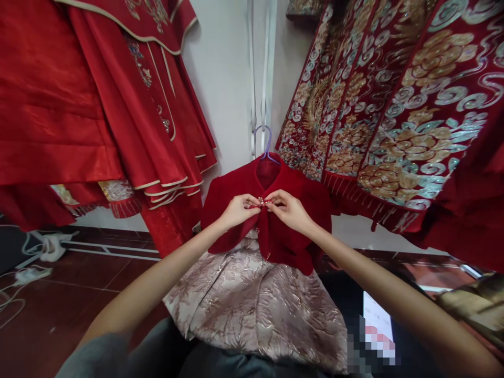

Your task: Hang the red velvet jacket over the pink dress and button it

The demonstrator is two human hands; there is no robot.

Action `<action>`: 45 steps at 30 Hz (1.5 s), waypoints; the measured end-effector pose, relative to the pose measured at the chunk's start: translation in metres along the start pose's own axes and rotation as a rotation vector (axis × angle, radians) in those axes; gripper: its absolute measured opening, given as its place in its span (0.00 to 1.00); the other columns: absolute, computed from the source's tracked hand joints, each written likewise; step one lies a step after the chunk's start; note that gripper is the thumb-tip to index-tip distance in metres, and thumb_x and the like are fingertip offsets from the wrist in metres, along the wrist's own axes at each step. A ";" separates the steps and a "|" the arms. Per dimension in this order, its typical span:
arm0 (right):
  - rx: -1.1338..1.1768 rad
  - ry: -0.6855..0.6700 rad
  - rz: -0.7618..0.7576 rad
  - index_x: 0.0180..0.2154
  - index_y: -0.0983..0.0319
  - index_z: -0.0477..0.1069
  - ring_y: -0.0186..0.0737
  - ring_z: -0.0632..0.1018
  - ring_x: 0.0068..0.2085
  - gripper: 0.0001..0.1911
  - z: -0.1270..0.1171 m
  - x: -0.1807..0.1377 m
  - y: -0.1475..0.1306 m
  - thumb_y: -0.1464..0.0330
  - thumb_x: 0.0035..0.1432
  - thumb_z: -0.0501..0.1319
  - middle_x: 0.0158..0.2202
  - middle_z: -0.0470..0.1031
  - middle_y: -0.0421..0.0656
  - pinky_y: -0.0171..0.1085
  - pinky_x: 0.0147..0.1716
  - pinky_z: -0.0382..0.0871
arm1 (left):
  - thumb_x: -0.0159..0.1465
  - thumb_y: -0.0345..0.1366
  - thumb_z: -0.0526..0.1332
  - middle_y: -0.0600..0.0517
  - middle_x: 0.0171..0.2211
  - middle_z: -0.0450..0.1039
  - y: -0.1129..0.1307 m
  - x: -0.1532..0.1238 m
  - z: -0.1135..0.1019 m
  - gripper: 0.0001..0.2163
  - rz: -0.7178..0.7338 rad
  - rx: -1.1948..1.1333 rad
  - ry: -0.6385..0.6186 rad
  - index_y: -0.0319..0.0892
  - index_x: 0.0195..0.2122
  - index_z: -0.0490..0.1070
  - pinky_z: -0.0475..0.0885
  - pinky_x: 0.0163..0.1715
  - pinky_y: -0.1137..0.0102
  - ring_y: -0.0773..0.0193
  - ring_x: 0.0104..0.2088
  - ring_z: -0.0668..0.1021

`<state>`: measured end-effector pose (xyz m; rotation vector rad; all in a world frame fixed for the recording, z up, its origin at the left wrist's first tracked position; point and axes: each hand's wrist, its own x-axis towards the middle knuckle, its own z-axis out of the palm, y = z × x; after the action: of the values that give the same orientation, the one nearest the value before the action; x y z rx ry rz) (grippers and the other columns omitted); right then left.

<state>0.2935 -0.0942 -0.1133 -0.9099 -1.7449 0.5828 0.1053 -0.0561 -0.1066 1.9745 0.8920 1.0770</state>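
Observation:
A short red jacket (232,189) hangs on a purple hanger (268,142) over a pale pink brocade skirt (252,299). At the jacket's front, just below the collar, is a small beaded clasp (261,201). My left hand (241,210) pinches the clasp's left side and the jacket edge between thumb and fingers. From the other side my right hand (289,209) grips the clasp's right part, its fingertips almost touching those of the left. Below the clasp the jacket's front edges part. Fingertips hide part of the clasp.
Red garments with cream piping (149,105) hang at the left, and a heavily embroidered red garment (394,115) at the right. White cables (23,278) and a white shoe (53,247) lie on the tiled floor at left. A lit phone screen (378,320) is at lower right.

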 end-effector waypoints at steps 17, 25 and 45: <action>-0.140 -0.006 -0.065 0.39 0.60 0.70 0.36 0.76 0.38 0.07 -0.008 0.009 0.001 0.66 0.58 0.59 0.39 0.73 0.43 0.35 0.35 0.75 | 0.53 0.30 0.60 0.52 0.32 0.75 0.025 0.012 0.000 0.08 0.104 0.507 -0.139 0.40 0.36 0.68 0.71 0.36 0.71 0.64 0.34 0.77; -0.170 0.025 -0.060 0.38 0.60 0.71 0.36 0.76 0.38 0.06 -0.013 0.006 -0.003 0.67 0.57 0.60 0.38 0.72 0.43 0.36 0.36 0.76 | 0.57 0.42 0.61 0.52 0.31 0.76 0.037 0.007 0.004 0.10 0.200 0.581 -0.085 0.41 0.34 0.71 0.70 0.30 0.73 0.66 0.29 0.77; -0.029 0.014 0.005 0.39 0.60 0.69 0.37 0.77 0.39 0.12 -0.023 0.008 0.007 0.66 0.51 0.64 0.39 0.74 0.43 0.41 0.41 0.76 | 0.57 0.32 0.59 0.51 0.27 0.77 0.045 0.014 0.017 0.05 0.191 0.703 -0.096 0.41 0.31 0.74 0.69 0.31 0.72 0.63 0.29 0.78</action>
<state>0.3154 -0.0843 -0.1059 -0.9365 -1.7432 0.5549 0.1360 -0.0718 -0.0710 2.7059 1.1522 0.8168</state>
